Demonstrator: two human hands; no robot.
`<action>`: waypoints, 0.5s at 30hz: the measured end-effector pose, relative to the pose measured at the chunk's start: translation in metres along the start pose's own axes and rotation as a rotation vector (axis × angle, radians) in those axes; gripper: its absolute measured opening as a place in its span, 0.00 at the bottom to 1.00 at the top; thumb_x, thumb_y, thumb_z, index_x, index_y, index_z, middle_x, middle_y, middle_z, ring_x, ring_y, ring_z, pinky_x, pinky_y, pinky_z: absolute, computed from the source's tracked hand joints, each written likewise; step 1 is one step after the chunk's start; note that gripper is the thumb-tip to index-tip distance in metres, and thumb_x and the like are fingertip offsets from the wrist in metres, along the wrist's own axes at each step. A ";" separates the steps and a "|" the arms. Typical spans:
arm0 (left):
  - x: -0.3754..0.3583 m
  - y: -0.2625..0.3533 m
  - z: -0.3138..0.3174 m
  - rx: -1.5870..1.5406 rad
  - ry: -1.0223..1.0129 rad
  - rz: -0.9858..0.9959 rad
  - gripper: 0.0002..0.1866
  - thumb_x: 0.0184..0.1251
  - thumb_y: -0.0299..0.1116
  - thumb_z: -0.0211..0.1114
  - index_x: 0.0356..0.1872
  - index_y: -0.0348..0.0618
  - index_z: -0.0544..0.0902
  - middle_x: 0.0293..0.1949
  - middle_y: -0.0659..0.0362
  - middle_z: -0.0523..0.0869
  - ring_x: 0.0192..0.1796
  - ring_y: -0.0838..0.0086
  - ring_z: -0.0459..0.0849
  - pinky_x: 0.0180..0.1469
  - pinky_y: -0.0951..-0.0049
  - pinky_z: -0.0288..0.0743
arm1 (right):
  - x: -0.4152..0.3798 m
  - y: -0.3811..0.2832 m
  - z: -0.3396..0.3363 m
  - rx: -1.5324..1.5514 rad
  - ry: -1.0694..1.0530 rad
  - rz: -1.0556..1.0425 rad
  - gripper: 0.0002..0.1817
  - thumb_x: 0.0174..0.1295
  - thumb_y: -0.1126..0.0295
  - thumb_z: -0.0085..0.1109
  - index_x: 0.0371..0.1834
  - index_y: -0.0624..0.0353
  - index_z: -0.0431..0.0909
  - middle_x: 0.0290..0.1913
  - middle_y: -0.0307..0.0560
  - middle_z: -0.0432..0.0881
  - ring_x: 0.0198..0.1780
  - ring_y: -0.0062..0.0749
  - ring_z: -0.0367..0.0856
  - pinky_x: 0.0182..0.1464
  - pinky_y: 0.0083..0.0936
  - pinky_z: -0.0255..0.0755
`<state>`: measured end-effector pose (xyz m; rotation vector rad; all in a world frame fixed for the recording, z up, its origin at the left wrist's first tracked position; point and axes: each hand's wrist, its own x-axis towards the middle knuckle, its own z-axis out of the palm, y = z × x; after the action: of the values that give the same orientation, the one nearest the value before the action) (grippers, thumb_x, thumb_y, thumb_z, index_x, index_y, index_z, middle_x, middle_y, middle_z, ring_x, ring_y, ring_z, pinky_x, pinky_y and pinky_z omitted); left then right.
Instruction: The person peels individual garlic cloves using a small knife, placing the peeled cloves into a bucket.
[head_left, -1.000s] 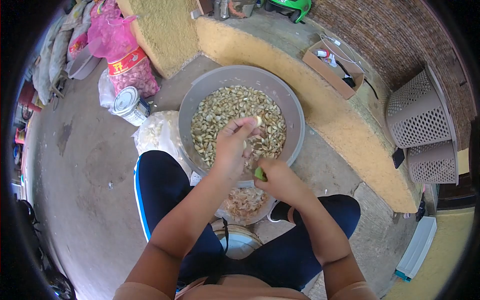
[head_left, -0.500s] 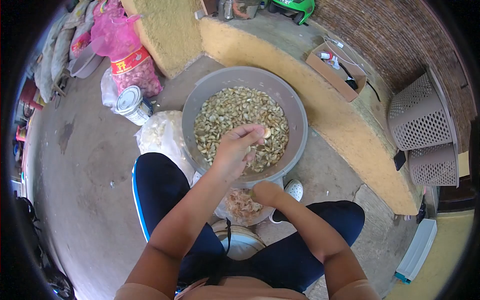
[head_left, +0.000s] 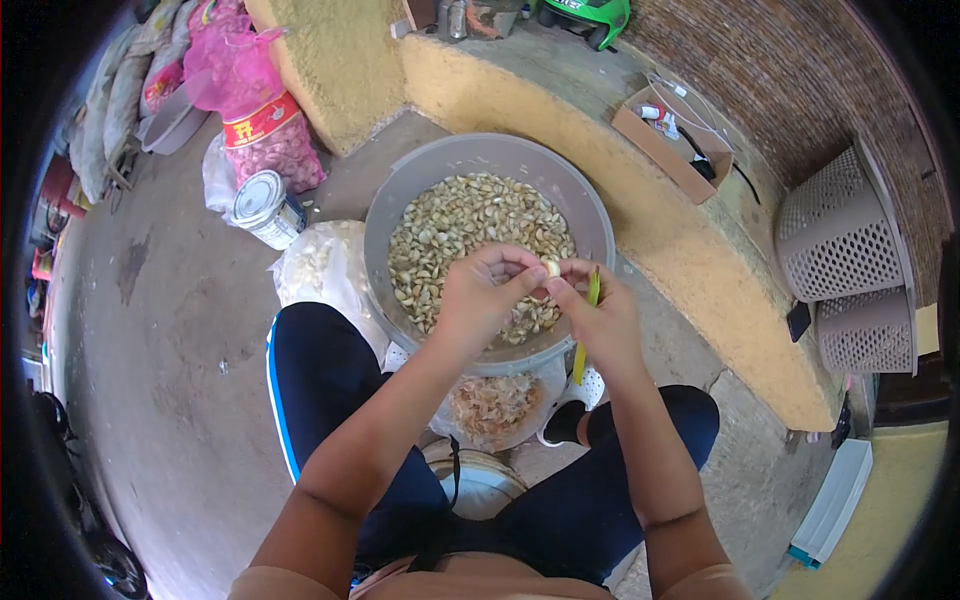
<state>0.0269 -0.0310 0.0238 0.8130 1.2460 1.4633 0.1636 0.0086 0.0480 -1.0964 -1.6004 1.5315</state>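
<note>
My left hand (head_left: 488, 288) pinches a pale garlic clove (head_left: 552, 268) between thumb and fingertips, above the near right part of a big grey tub (head_left: 385, 215). Meeting it from the other side, the fingertips of my right hand (head_left: 608, 325) touch the clove too. A slim yellow-green knife (head_left: 580, 362) is held in that right hand, pointing down past the palm; its blade cannot be made out. Many unpeeled garlic cloves (head_left: 480, 215) fill the tub, seemingly in water. Below the tub, between my legs, papery peelings (head_left: 495, 408) lie in a clear plastic bag.
A clear bag of pale cloves (head_left: 325, 265) leans left of the tub, beside a metal can (head_left: 268, 210) and a pink net sack (head_left: 275, 150). The low yellow ledge (head_left: 670, 240) carries a cardboard box (head_left: 665, 150). Perforated baskets (head_left: 840, 240) stand at right.
My right hand has risen from the peelings bag to the clove, bringing the yellow-green knife into clear view. My left hand still pinches the clove, now turned slightly to the right.
</note>
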 end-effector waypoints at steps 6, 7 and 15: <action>0.000 -0.002 0.006 0.417 0.004 0.409 0.08 0.50 0.22 0.63 0.33 0.39 0.79 0.28 0.58 0.82 0.31 0.74 0.81 0.36 0.79 0.74 | 0.002 0.005 -0.013 -0.002 -0.025 0.059 0.10 0.53 0.70 0.60 0.35 0.64 0.75 0.29 0.38 0.77 0.32 0.16 0.73 0.35 0.14 0.67; -0.001 0.000 0.004 0.455 -0.019 0.434 0.08 0.49 0.22 0.63 0.32 0.39 0.79 0.28 0.57 0.81 0.31 0.73 0.81 0.36 0.79 0.74 | 0.001 0.006 -0.015 -0.016 -0.029 0.061 0.10 0.53 0.70 0.60 0.35 0.64 0.75 0.29 0.37 0.77 0.31 0.16 0.72 0.35 0.14 0.66; 0.000 0.006 0.001 0.627 -0.151 0.571 0.07 0.47 0.24 0.63 0.29 0.39 0.77 0.29 0.57 0.78 0.28 0.71 0.80 0.31 0.75 0.74 | -0.005 0.008 -0.023 -0.150 -0.050 0.035 0.10 0.51 0.69 0.62 0.34 0.63 0.77 0.25 0.34 0.76 0.25 0.13 0.68 0.27 0.12 0.62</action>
<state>0.0263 -0.0302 0.0293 1.7817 1.4429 1.4028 0.1870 0.0141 0.0428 -1.1804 -1.7622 1.4923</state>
